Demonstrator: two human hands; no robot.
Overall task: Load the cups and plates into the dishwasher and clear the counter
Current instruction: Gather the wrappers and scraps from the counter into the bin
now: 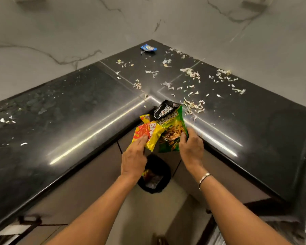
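Head view: my left hand (134, 156) pinches a crumpled yellow-and-red foil snack packet (153, 134). My right hand (191, 147) grips a green foil snack packet (172, 131) with a black foil wrapper (163, 109) behind it. All hang just off the inner corner of the glossy black stone counter (78, 112), above a round black bin (155, 175). I judge this the counter-clearing step. Next I release over the bin, then fetch the small blue wrapper (148, 48) at the far corner. No cups or plates show.

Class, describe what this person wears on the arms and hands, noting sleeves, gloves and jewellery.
The left hand and right hand wear no gloves, and no sleeves show. A thin silver bangle circles the right wrist; the left wrist has nothing on it.
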